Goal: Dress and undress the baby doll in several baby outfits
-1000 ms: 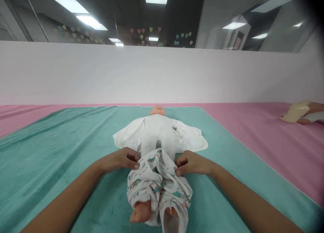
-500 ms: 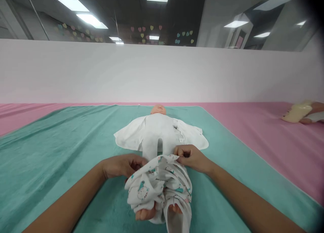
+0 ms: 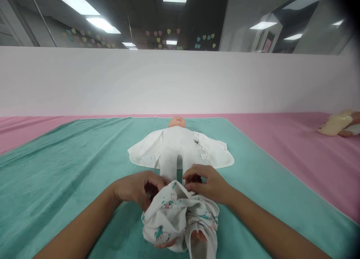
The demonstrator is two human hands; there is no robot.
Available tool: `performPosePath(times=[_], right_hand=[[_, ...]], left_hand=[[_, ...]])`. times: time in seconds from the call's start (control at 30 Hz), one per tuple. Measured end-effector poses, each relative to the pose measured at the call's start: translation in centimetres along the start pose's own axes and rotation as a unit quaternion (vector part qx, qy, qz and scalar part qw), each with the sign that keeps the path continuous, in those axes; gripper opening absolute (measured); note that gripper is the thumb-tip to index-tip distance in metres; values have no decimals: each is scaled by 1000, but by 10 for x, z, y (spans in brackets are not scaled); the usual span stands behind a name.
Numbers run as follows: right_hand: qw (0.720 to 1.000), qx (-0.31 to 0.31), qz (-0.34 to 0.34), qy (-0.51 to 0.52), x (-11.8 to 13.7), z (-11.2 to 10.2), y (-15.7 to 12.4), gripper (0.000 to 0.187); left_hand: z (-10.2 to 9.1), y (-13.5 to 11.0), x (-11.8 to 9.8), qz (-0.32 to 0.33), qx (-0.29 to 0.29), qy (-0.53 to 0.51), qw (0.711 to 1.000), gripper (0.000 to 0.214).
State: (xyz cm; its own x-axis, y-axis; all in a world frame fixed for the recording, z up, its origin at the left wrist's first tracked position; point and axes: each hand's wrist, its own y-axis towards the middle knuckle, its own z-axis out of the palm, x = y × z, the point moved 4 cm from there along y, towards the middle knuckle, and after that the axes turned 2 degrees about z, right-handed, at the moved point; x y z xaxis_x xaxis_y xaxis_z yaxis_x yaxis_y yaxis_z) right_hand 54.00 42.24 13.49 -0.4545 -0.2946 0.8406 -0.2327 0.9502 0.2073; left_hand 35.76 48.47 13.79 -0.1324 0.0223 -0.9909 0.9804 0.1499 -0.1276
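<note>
A baby doll lies on its back, its head at the far end and its feet toward me. It wears a white top, spread wide at both sides. White-covered legs run down into bunched white baby pants with a teal and pink animal print. One foot shows through the right leg opening; the other is mostly covered. My left hand has its fingers curled around the pants' upper left edge. My right hand grips the top edge at the right, thumb against the cloth and fingers over the leg.
Under the doll lies a teal blanket over a pink cover. A white wall rises behind, with a dark glass panel above. At the far right lies a pale yellow item beside a skin-coloured limb shape, partly out of frame.
The pants' waist edge has been gathered toward the middle. My right hand has moved left and slightly nearer. The left foot is now more covered by cloth.
</note>
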Motion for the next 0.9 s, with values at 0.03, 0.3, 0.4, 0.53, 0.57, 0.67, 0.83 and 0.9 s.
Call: performPosePath(times=[0.03, 0.3, 0.4, 0.53, 0.57, 0.67, 0.83, 0.9], right_hand=[[1000, 20, -13, -16, 3, 1, -1, 26], [977, 127, -143, -92, 19, 8, -8, 13], [974, 66, -168, -135, 18, 12, -9, 12], [969, -33, -174, -172, 13, 12, -10, 19], [967, -54, -177, -176, 12, 11, -11, 19], [962, -101, -188, -172, 12, 6, -13, 22], [971, -126, -172, -104, 13, 4, -13, 29], [974, -129, -163, -86, 13, 4, -13, 31]], left_hand=[[-2, 1, -2, 19, -22, -2, 1000, 24], [8, 8, -7, -62, -42, 89, 993, 23], [12, 8, -7, -69, -32, 117, 990, 20], [12, 8, -3, -65, -41, 107, 991, 21], [11, 9, -2, -67, -45, 94, 992, 23], [11, 9, 0, -69, -57, 62, 994, 28], [11, 9, -3, -62, -66, 67, 994, 33], [12, 9, -4, -63, -53, 91, 992, 26]])
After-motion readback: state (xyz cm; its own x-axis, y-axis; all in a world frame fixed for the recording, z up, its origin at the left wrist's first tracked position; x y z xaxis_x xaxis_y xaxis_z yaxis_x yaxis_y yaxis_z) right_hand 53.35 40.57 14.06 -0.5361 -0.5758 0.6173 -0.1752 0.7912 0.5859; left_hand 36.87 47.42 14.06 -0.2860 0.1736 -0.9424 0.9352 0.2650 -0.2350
